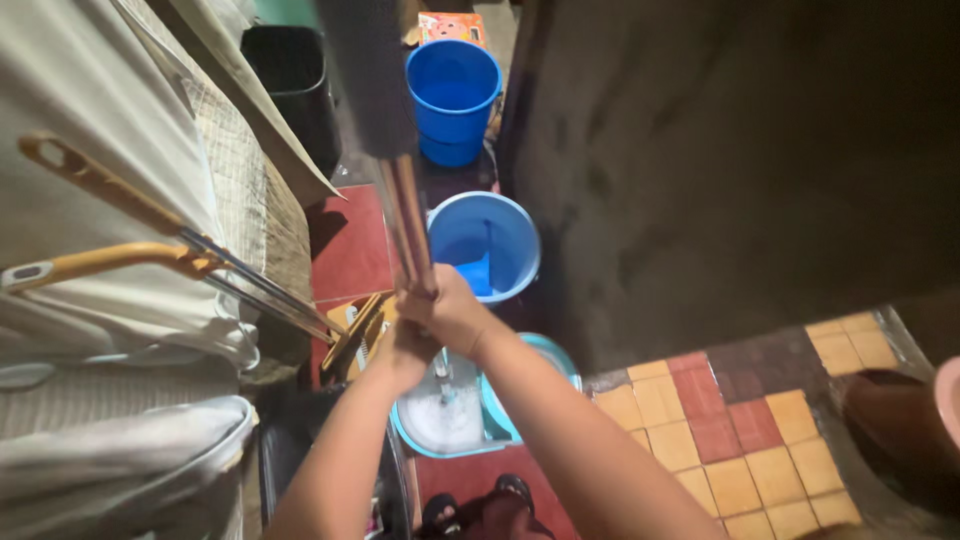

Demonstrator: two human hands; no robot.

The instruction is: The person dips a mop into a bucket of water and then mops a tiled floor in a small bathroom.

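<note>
— Both hands are clenched on the mop pole (pixel 408 225): the right hand (pixel 445 310) wraps it higher up, the left hand (pixel 405 350) sits just under and beside it, touching.

— And nearest the person?

— Sandalled feet (pixel 480 505) on a red floor (pixel 350 245), at the bottom edge. Just beyond them stands the mop bucket (pixel 500 415), teal-rimmed, with a pale round basin. The pole's lower shaft (pixel 443 370) drops out of the hands into that basin.

— What crowds it?

— On the left, two more mops (pixel 200 255) with yellow handles lean across draped cloth (pixel 110 200); their heads lie just beside the left hand. On the right a dark wall (pixel 720 170) stands close, with orange and red tiles (pixel 720 430) at its foot and a brown pot (pixel 900 425) at the far right.

— Further off?

— A light blue bucket (pixel 485 245) sits right behind the hands, holding a blue scoop (pixel 478 270). Past it comes a deeper blue bucket (pixel 453 100), then a black bin (pixel 295 85) to its left and a colourful box (pixel 452 25) at the top edge.

— How does the pole run?

— Its long axis is near upright, tilted slightly. It rises from the basin through the grip towards the camera, with a grey sleeve (pixel 368 70) on its upper part, blurred by nearness.

— So where is it relative to the grip?

— The hands hold the bare metal stretch, below the sleeve and above the basin. Whether the mop head touches the basin cannot be told.
</note>
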